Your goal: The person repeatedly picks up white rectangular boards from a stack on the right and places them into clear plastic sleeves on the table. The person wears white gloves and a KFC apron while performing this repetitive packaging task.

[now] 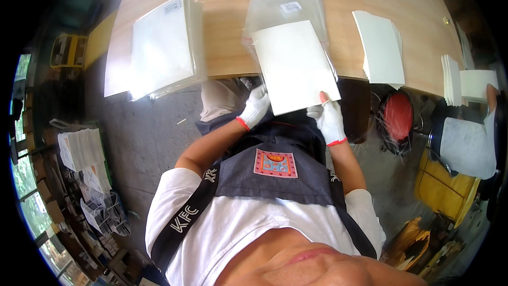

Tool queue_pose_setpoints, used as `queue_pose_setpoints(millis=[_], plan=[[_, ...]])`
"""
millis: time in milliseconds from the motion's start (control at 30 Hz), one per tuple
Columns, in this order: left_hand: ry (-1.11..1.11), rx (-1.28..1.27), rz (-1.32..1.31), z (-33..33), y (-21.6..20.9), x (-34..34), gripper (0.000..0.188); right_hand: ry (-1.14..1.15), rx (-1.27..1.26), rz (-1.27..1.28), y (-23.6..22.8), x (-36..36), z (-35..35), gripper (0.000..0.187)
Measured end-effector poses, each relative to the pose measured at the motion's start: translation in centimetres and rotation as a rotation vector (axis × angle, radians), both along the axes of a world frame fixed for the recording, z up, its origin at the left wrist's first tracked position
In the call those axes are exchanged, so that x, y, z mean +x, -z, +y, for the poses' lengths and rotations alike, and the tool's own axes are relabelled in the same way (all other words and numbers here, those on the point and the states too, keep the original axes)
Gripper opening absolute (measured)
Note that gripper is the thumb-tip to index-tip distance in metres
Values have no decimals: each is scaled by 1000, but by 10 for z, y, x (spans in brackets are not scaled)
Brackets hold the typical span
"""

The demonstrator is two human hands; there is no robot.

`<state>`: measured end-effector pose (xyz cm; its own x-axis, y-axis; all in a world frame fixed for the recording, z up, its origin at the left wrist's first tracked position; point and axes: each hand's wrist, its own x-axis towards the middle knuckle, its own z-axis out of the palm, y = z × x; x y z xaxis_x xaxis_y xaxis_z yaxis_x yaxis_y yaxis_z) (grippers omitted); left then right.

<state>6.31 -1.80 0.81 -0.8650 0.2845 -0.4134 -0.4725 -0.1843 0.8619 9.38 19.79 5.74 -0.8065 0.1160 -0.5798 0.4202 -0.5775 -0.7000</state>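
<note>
My right hand (329, 121), in a white glove with a red cuff, grips the lower right corner of a small stack of white sheets (295, 69). Its thumb lies on top, the other fingers underneath. At the stack's lower left edge my left hand (256, 107), gloved the same way, is closed on it; some of its fingertips are hidden. The stack is tilted over the table's front edge and overlaps a pile of clear plastic bags (286, 15) with small white labels.
On the wooden table (222, 32), a pile of white sheets in clear plastic (161, 47) lies left and bare white sheets (378, 47) right. A red-topped stool (398, 115) stands beneath. Another person's arm (491, 98) shows at the far right, near more white sheets (451, 80).
</note>
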Motion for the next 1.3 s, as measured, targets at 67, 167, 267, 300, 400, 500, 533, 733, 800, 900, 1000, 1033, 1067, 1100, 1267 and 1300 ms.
queue_pose_setpoints(millis=[67, 167, 267, 300, 400, 500, 533, 733, 800, 900, 1000, 1033, 1067, 1100, 1267, 1300], plan=[[92, 98, -115, -1, -1, 13, 27, 67, -193, 22, 46, 9, -1, 24], [95, 34, -191, -5, 7, 18, 28, 348, -556, 130, 36, -7, -32, 23], [41, -26, -161, -15, 16, 0, 28, 228, -723, 75, 23, -6, -57, 26], [62, 32, -228, -23, 19, -4, 28, 87, -646, -6, 25, 2, -68, 29], [-45, -49, -116, -34, 12, -3, 32, -434, -261, 174, 7, 0, -71, 30], [36, -79, -163, -50, 12, -8, 28, -643, 547, 369, -5, -22, -71, 20], [45, -77, -154, -51, 6, -9, 25, -710, 809, 464, -6, -29, -73, 18], [43, -38, -186, -58, 0, -6, 26, -912, 1615, 857, 13, -41, -97, 21], [31, -12, -182, -59, -2, -5, 26, -921, 1664, 853, 15, -45, -102, 21], [20, -32, -163, -59, -3, -6, 25, -936, 1646, 887, 9, -48, -105, 18], [-30, -120, -146, -56, -10, -5, 24, -915, 950, 797, 5, -46, -83, 18], [-39, -149, -140, -58, -12, -5, 24, -696, 337, 389, 5, -36, -66, 12], [-57, -180, -139, -61, -14, -3, 24, -450, 217, 332, -1, -32, -43, 6], [-36, -205, -108, -65, -17, -3, 24, -175, 218, 363, 10, -27, -9, 7], [65, -240, -92, -83, -17, 1, 28, 300, 555, 251, 57, 6, 117, 13], [83, -227, -96, -84, -15, 1, 29, 112, 652, 224, 37, 8, 93, 13]])
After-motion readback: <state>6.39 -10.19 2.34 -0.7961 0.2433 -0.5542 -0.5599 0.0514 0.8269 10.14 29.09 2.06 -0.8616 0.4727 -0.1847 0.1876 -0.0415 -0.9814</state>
